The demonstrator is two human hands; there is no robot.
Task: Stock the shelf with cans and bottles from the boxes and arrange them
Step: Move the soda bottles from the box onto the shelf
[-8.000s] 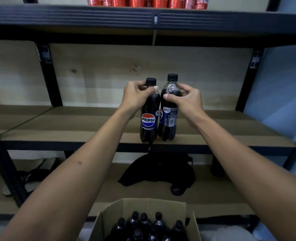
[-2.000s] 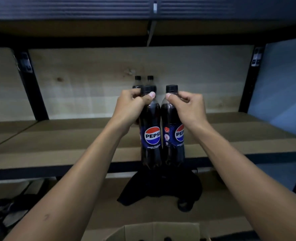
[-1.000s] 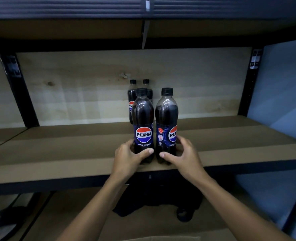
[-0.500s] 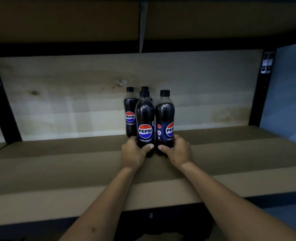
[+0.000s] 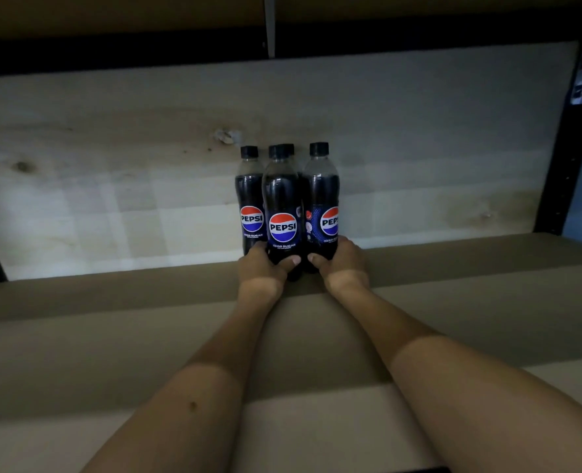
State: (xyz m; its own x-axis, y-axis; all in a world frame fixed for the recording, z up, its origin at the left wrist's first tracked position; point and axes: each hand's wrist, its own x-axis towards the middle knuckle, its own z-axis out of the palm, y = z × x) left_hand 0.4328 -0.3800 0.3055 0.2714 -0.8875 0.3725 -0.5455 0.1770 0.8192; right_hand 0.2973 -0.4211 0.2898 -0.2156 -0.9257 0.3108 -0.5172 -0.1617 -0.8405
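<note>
1. Bottles: four dark cola bottles, upright, clustered at the back of the shelf [image 5: 112, 336] against the wooden back panel [image 5: 112, 186].
2. Front left bottle [image 5: 281, 213]: my left hand [image 5: 260, 268] grips its base.
3. Front right bottle [image 5: 321, 206]: my right hand [image 5: 342, 262] grips its base.
4. Back left bottle [image 5: 250, 199]: standing untouched; the fourth is mostly hidden.
5. Step: seating the front pair tight against the back pair.
6. Next: let go gently, no toppling; fetch more.

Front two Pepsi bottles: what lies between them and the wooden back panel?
In the head view, two more Pepsi bottles: one back bottle shows at left, the other only by its cap behind the left-hand front bottle.
</note>
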